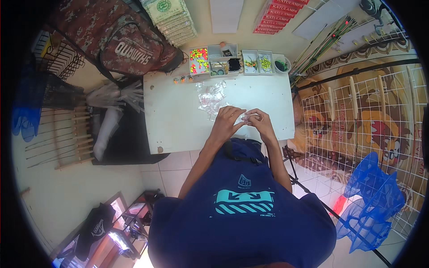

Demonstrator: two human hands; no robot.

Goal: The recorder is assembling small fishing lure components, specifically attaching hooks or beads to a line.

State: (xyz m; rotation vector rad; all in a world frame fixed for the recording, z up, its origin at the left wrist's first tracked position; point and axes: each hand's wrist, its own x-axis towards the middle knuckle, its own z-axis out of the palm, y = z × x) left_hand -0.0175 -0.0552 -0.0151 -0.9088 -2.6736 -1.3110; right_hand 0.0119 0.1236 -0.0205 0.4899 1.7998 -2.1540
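Clear plastic bag pinched between both hands' curled fingers; left, right.

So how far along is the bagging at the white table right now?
Done: a loose pile of clear plastic bags lies mid-table. In hand: the left hand and right hand pinch one small clear bag between them. Left: three small orange floats sit loose near the bead trays.
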